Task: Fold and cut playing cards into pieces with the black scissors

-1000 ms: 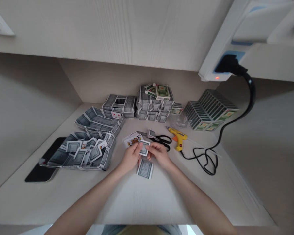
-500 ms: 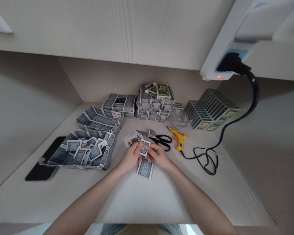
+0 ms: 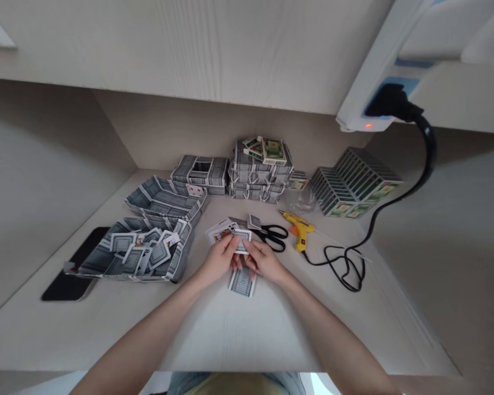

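My left hand and my right hand meet over the middle of the desk, both pinching one grey-backed playing card held up between them. A second card lies face down on the desk just under my hands. A few face-up cards lie fanned just beyond my left fingers. Black scissors rest right behind my right hand.
A tray built from cards, holding loose cards, sits at the left over a black phone; another card tray and card boxes stand behind. A yellow glue gun, its black cord and card packs fill the right.
The held card has tipped up a little between my fingers, and the view shifted slightly. Nothing else on the desk has moved.
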A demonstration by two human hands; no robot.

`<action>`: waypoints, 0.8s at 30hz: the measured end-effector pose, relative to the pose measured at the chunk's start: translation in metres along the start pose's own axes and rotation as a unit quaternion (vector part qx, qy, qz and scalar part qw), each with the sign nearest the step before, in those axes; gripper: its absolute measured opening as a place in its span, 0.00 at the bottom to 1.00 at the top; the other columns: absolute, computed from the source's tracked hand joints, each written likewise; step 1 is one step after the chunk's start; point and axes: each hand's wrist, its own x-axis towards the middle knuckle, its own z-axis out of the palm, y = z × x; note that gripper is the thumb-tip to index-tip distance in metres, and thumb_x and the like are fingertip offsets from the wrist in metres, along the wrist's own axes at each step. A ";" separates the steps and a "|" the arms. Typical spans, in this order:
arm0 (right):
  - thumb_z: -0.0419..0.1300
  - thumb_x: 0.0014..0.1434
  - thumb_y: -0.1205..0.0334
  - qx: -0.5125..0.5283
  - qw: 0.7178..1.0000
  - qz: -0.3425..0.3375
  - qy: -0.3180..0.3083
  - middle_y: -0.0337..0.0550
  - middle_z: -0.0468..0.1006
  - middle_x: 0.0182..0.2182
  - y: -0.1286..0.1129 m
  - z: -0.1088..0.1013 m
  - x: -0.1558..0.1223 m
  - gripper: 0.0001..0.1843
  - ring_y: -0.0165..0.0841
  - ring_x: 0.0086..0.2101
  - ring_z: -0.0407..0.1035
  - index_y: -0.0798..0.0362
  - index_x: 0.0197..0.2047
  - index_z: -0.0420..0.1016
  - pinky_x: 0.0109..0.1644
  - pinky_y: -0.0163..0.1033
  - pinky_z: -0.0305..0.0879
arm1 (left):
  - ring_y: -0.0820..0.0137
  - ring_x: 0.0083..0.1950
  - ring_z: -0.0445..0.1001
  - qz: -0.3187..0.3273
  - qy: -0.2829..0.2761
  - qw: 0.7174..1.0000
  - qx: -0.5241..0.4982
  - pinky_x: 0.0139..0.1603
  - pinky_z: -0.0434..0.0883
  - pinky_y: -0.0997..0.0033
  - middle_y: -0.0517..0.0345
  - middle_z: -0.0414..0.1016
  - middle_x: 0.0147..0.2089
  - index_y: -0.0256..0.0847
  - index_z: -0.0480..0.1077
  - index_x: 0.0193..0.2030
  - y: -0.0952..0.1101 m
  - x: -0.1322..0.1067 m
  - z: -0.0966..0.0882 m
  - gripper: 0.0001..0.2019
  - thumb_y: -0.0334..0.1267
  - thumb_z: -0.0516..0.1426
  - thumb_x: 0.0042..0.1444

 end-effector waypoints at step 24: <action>0.53 0.54 0.47 -0.111 0.985 -0.074 0.110 0.30 0.57 0.13 0.014 -0.003 0.003 0.17 0.25 0.12 0.56 0.52 0.23 0.63 0.13 0.32 0.55 | 0.78 0.12 0.58 -0.005 0.000 0.999 0.048 0.15 0.55 0.77 0.69 0.54 0.15 0.40 0.56 0.24 -0.005 -0.003 0.001 0.19 0.53 0.44 0.55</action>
